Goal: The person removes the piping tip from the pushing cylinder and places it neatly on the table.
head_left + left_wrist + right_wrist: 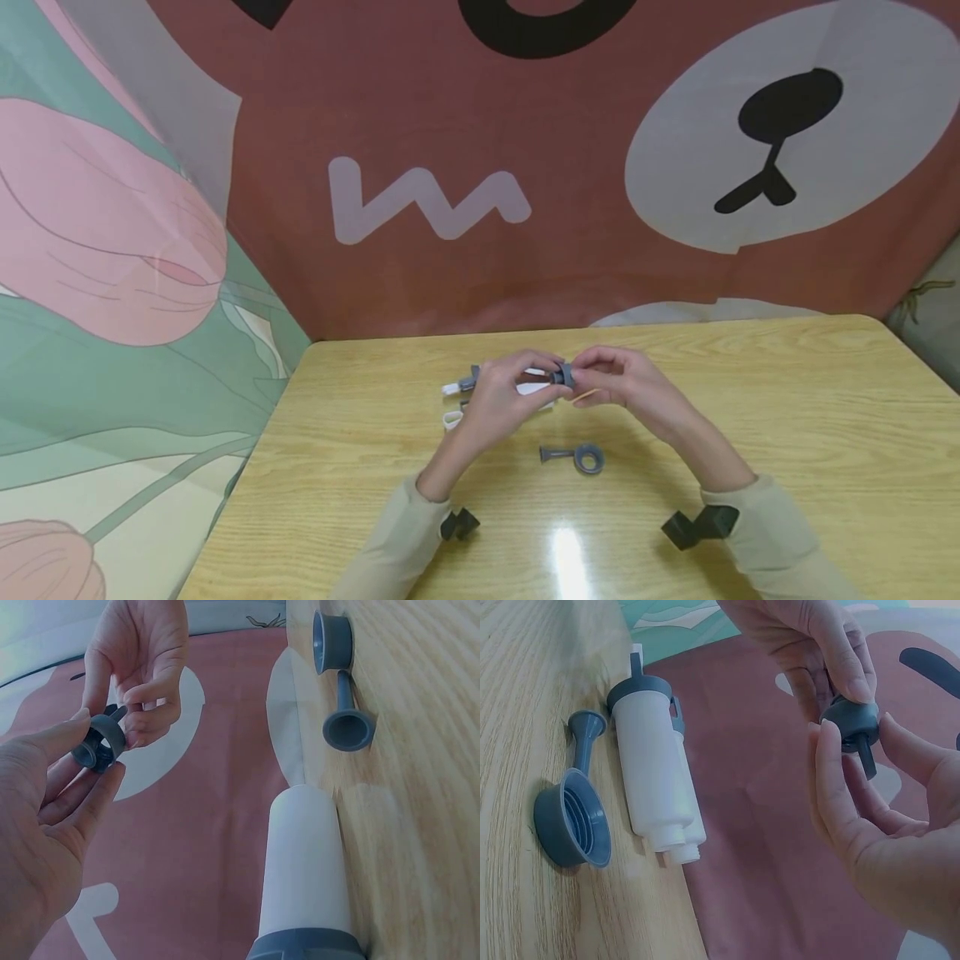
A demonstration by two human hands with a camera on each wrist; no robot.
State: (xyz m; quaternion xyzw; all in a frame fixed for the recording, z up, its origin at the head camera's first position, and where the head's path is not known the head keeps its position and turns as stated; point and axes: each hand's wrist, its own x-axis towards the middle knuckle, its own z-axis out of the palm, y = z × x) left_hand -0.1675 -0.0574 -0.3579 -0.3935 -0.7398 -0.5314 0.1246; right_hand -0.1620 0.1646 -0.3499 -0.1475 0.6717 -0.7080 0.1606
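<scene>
My left hand (498,396) and right hand (633,387) meet above the table, pinching one small grey plastic cap (853,724) between them. From the cap a narrow tab sticks out toward the right hand. In the left wrist view, the left thumb and fingers lie around its ring-shaped end (101,744), while the right fingers are at the tab side. On the table nearer to me lies a grey threaded ring (588,459), with a small flared grey stem (555,455) reaching up to it.
Two white plastic bottles (649,765) with grey collars lie side by side behind the left hand. Their narrow necks point right. The wooden table (787,400) ends at a hanging cloth with a bear print (420,283).
</scene>
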